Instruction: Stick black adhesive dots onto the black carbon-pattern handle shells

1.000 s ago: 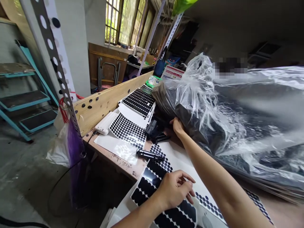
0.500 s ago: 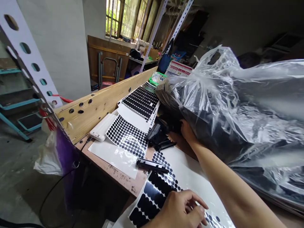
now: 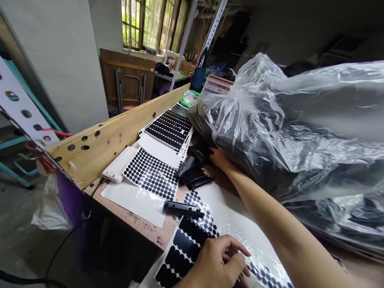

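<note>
My left hand (image 3: 220, 258) rests low in the view over a sheet of round black stickers (image 3: 184, 242). Its fingers are loosely curled, thumb and forefinger apart, with nothing visible between them. My right arm stretches across the table, and my right hand (image 3: 220, 158) is at a pile of black plastic parts (image 3: 192, 170), close against a clear plastic bag (image 3: 246, 120). Its fingertips are partly lost among the dark parts, so any grip is hidden. One long black plastic piece (image 3: 183, 209) lies apart on the sticker sheets, in front of the pile.
More sheets of black dots (image 3: 151, 174) lie along a wooden side board (image 3: 120, 116). A white power bank (image 3: 120, 164) with a cable sits by the board. Behind are a green basket (image 3: 189, 98) and a perforated metal post (image 3: 27, 108). The bulky bag fills the right side.
The view has turned slightly, so most things sit further left. My right hand has reached a little further into the black parts. My left hand looks nearly the same.
</note>
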`<state>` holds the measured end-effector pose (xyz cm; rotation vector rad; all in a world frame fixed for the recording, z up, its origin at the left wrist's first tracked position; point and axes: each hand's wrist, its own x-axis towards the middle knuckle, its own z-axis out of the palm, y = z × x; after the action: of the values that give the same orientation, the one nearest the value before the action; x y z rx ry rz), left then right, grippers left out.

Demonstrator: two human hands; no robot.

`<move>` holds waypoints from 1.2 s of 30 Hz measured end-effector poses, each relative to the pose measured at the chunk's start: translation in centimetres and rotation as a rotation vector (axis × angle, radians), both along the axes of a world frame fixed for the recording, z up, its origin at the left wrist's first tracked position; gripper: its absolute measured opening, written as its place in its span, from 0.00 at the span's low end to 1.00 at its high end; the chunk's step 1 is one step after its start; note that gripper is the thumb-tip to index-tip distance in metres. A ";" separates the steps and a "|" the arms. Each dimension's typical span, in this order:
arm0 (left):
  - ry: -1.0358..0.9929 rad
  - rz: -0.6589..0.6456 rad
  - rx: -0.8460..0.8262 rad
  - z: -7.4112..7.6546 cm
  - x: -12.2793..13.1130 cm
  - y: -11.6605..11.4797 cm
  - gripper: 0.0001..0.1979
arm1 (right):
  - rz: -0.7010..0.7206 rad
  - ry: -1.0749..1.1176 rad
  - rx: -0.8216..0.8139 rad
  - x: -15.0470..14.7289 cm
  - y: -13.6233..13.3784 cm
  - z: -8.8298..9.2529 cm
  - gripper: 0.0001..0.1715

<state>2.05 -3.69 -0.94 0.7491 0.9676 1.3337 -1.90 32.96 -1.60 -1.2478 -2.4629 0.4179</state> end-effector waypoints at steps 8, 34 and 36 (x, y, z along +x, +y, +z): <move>-0.029 0.016 0.024 0.1 0.0 0.0 0.16 | 0.227 -0.086 -0.010 1.0 -2.7 0.7 0.20; 0.121 0.159 0.017 1.2 0.1 -0.4 0.18 | 0.454 0.136 -0.005 6.1 -10.2 1.0 0.17; 0.114 0.174 0.022 1.1 0.1 -0.4 0.17 | 0.508 0.160 -0.037 7.8 -11.7 1.9 0.17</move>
<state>2.20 -4.08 0.20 0.7780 1.1308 1.4661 5.91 21.21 0.33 -0.5553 -2.6171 0.6639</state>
